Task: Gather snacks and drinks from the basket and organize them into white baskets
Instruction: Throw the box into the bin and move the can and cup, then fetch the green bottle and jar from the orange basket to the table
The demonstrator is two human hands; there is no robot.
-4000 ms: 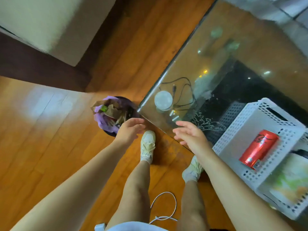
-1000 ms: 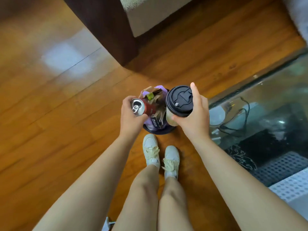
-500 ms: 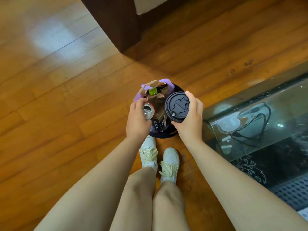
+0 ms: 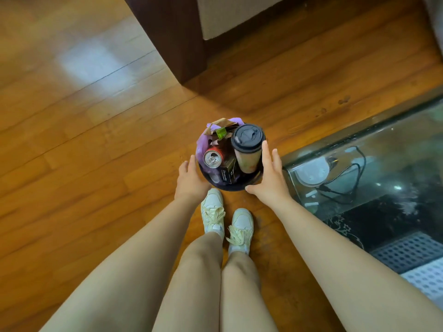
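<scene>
A round dark basket (image 4: 231, 188) lined with a purple bag stands on the wooden floor in front of my feet. Inside it, a red drink can (image 4: 212, 158) leans at the left. A paper cup with a black lid (image 4: 248, 146) stands at the right. Brown paper, a green packet (image 4: 221, 133) and a dark box (image 4: 227, 172) lie between and behind them. My left hand (image 4: 189, 180) is against the basket's left side with straight fingers. My right hand (image 4: 271, 177) is at its right side, fingers straight beside the cup, thumb at the rim. Neither hand holds anything.
A glass-topped table (image 4: 383, 144) with cables and a round white device under it fills the right. A corner of a white perforated basket (image 4: 426, 279) shows at the lower right edge. Dark wooden furniture with a pale cushion (image 4: 172, 39) stands behind the basket.
My left hand has let go of the red can and my right hand of the lidded cup. Both items now rest in the basket, and my hands have spread to its sides.
</scene>
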